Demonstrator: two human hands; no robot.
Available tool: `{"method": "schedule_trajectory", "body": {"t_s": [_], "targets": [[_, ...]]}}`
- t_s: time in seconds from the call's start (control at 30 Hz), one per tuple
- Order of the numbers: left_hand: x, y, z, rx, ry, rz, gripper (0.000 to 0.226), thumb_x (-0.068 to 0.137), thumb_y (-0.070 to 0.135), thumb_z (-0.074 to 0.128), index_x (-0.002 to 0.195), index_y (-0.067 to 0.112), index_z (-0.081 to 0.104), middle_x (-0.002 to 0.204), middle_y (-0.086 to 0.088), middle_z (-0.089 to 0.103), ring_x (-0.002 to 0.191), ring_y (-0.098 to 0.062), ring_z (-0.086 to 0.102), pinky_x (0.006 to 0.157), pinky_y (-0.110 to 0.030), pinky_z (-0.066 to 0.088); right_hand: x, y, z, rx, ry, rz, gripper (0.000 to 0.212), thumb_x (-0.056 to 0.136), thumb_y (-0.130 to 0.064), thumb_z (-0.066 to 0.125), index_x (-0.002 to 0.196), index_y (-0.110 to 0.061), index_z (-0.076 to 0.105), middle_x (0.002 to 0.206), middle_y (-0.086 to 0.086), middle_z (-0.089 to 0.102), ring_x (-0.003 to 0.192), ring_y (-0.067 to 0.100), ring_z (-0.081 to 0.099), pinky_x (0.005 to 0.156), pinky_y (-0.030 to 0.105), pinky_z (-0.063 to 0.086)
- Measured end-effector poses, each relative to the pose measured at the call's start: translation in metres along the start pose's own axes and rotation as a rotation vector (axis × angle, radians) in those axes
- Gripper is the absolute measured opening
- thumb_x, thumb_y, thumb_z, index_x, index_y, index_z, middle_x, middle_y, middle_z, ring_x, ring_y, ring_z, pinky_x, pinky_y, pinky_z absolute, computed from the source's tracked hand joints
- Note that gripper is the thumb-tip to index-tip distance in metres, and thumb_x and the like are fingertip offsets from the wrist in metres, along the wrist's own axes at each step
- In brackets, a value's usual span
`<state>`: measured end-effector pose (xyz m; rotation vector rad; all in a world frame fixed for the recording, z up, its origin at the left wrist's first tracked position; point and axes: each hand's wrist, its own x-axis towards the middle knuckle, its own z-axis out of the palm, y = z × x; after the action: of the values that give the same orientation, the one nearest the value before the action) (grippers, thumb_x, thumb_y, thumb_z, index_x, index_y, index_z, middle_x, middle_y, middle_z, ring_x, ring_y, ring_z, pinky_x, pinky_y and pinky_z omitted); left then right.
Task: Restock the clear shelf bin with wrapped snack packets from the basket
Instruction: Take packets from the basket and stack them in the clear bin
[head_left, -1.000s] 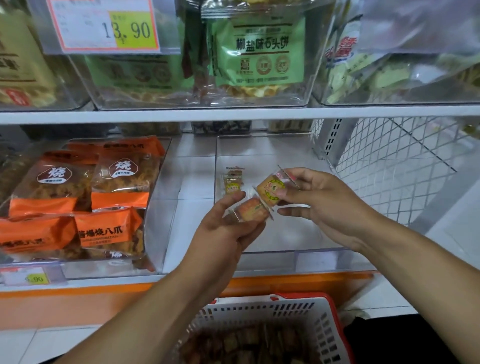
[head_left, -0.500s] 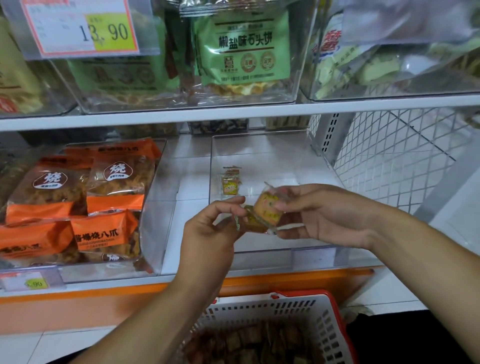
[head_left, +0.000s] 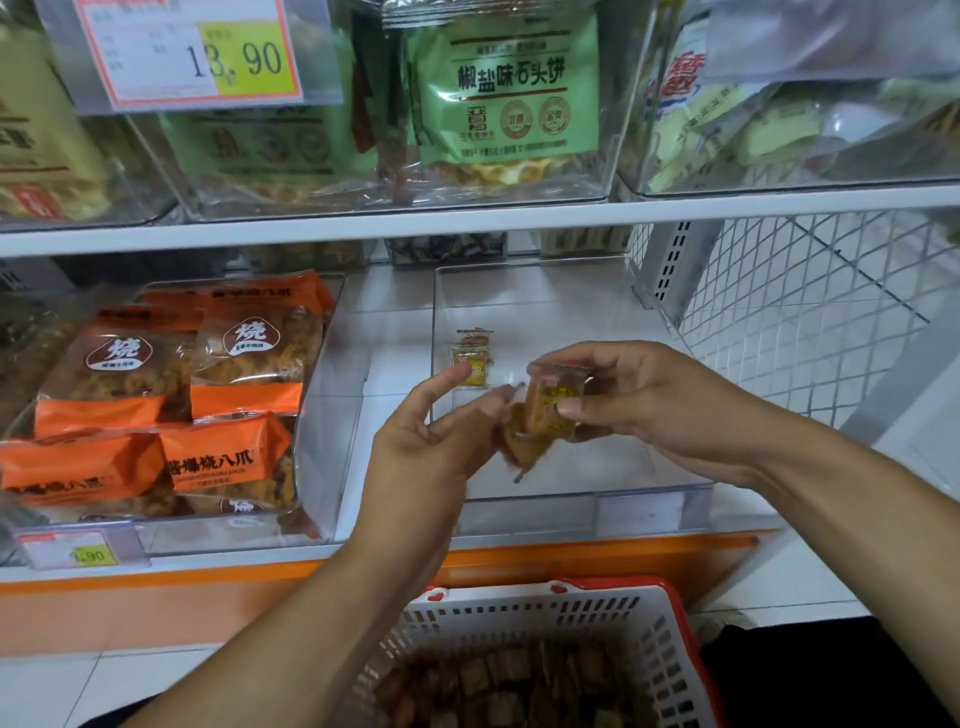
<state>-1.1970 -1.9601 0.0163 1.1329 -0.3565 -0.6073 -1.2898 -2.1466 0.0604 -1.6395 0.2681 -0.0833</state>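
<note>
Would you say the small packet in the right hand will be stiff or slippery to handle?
Probably light: the right hand pinches the packet with fingertips alone. Its glossy wrapper looks slippery. It seems to keep its blocky shape, so likely fairly stiff, though motion blur limits certainty.

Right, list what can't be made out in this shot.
- Lower packet at the left hand, head view: motion blur; grip unclear.
- Packets already in the clear bin, at: count unclear, left fingers overlap them.
- Basket contents: dark, cut off by the bottom edge.
- Small price tag: first digit hidden by glare.
- Right hand packet: print too blurred.
</note>
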Motion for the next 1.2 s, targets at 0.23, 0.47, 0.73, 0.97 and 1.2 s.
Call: {"method": "schedule_trajectory", "body": {"t_s": [0.23,0.47,0.73,0.97,1.2], "targets": [[0.004,-0.007,-0.003,0.267,0.075,0.056,0.039,0.078,0.034,0.083,0.111,0.021,0.067,0.091,-0.005,0.079,0.083,-0.024,0.077,0.073,-0.029,0.06,0.007,0.017,-0.004,-0.169,-0.232,0.069,0.042,0.089,-0.004,0.072,0.127,-0.023,0.069,0.125,0.001,0.071,0.107,0.024,0.071,0.086,0.035,0.06],[0.005,-0.014,0.009,0.623,0.074,0.053,0.024,0.098,0.044,0.062,0.121,0.043,0.058,0.125,0.021,0.065,0.101,-0.002,0.066,0.08,-0.017,0.05,0.039,0.032,-0.015,-0.28,-0.067,0.078,0.03,0.083,0.001,0.079,0.106,-0.017,0.07,0.106,0.006,0.071,0.087,0.023,0.071,0.076,0.035,0.061],[0.0,-0.036,0.008,1.53,-0.348,0.051,0.06,0.099,0.051,0.056,0.15,0.023,0.044,0.152,0.002,0.046,0.143,-0.018,0.034,0.121,-0.035,0.029,0.13,0.07,0.026,-0.482,0.258,0.171,0.043,0.079,-0.014,0.086,0.115,-0.011,0.063,0.119,0.006,0.065,0.104,0.022,0.065,0.081,0.023,0.053],[0.009,-0.036,0.002,1.454,-0.349,0.026,0.052,0.097,0.043,0.063,0.145,0.028,0.048,0.14,0.005,0.055,0.128,-0.016,0.049,0.105,-0.032,0.042,0.172,0.081,0.046,-0.329,0.491,0.362,0.069,0.09,-0.008,0.07,0.149,-0.008,0.034,0.139,0.017,0.051,0.131,0.033,0.05,0.104,0.036,0.042],[0.008,-0.041,0.0,1.442,-0.355,0.08,0.05,0.096,0.041,0.064,0.142,0.028,0.05,0.136,0.004,0.058,0.125,-0.015,0.049,0.104,-0.03,0.041,0.187,0.079,0.058,0.162,0.54,0.369,0.035,0.104,0.002,0.037,0.134,0.004,0.055,0.14,0.023,0.058,0.126,0.035,0.058,0.106,0.042,0.048]]}}
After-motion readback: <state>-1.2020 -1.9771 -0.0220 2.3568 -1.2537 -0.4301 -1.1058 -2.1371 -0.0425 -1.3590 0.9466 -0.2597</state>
